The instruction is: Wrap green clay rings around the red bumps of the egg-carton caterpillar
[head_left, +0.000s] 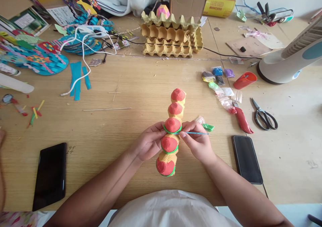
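A strip of egg carton (168, 158) is held up over the table, its several bumps capped with red clay. Green clay rims run along the three bumps nearest me, while the two far ones show red only. Fingers of my left hand (151, 140) grip the strip's left side near its middle. My right hand (198, 141) pinches a thin blue stick (195, 133), whose tip touches the green rim of the middle bump. Just beyond that hand lies a packet of green clay (208, 127).
Phones (248, 159) lie at both sides. Scissors (265, 115), a red-handled cutter (243, 119), clay packets (217, 71) and a red cup (245, 80) sit to the right. Egg cartons (172, 49) stand at the back; a white cable (87, 64) trails left. Another person's arm shows at the left edge.
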### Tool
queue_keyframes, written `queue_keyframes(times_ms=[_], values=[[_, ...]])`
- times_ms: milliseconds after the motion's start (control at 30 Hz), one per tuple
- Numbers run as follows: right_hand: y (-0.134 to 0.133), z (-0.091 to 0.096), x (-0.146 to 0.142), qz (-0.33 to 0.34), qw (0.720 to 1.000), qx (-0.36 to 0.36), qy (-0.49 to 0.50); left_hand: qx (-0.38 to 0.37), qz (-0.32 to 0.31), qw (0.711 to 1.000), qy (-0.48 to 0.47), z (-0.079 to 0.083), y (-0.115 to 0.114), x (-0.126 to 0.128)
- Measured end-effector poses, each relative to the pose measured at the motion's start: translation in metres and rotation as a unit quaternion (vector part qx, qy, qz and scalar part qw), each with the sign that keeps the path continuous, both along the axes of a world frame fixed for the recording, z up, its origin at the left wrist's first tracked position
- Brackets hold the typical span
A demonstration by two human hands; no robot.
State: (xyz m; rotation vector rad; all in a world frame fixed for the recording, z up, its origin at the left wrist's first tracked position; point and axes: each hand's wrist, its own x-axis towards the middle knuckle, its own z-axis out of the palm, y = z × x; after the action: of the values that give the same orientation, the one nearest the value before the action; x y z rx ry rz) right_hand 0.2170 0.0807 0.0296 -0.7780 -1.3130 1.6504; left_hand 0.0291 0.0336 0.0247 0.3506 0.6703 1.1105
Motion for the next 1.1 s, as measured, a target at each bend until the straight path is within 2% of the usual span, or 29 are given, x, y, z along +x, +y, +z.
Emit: queue_keyframes(times_ms=[467, 633, 767, 1100], values=[[0.0022, 0.0012, 0.0017, 0.001, 1.0, 0.024, -0.001, 0.001, 0.006, 1.0, 0.01, -0.0002, -0.0009, -0.0006], [0.0024, 0.0007, 0.0012, -0.014, 0.999, -0.003, -0.029, -0.002, -0.005, 1.0, 0.004, -0.0018, -0.0014, -0.0014], [0.0028, -0.0002, 0.0008, -0.006, 1.0, -0.023, -0.006, -0.001, 0.002, 1.0, 0.005, -0.0021, -0.0012, -0.0011], [0.0039, -0.0009, 0.0018, 0.01, 1.0, -0.025, -0.006, -0.001, 0.0, 1.0, 0.01, -0.0001, -0.0007, -0.0015]])
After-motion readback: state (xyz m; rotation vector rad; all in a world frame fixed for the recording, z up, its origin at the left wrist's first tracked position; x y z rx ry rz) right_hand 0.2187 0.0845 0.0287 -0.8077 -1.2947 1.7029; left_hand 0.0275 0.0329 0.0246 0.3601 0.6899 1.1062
